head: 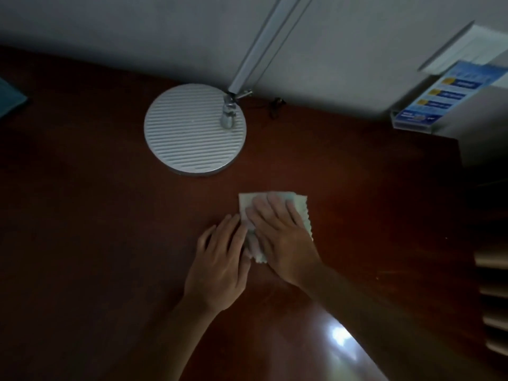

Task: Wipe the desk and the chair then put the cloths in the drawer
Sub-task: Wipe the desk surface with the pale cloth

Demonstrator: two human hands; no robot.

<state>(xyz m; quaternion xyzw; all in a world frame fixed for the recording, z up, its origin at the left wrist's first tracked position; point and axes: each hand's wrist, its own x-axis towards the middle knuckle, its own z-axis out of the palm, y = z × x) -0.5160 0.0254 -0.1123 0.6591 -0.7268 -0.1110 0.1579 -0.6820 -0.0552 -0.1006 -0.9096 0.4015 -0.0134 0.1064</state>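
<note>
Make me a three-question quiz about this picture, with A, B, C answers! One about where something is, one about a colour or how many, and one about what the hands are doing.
1. Where is the lamp base compared with the cloth?
A. Farther back, nearer the wall
B. Under the cloth
C. Off the desk

2. How many hands touch the cloth?
A. None
B. One
C. Two

3. How does the right hand lie?
A. Curled in a fist
B. Flat, fingers straight, pressing the cloth
C. Lifted in the air

Answers:
1. A, the round base stands on the desk behind the cloth, close to the wall.
2. C, the right hand lies on top and the left hand touches the cloth's left edge.
3. B, its straight fingers are spread over the cloth on the desk.
</note>
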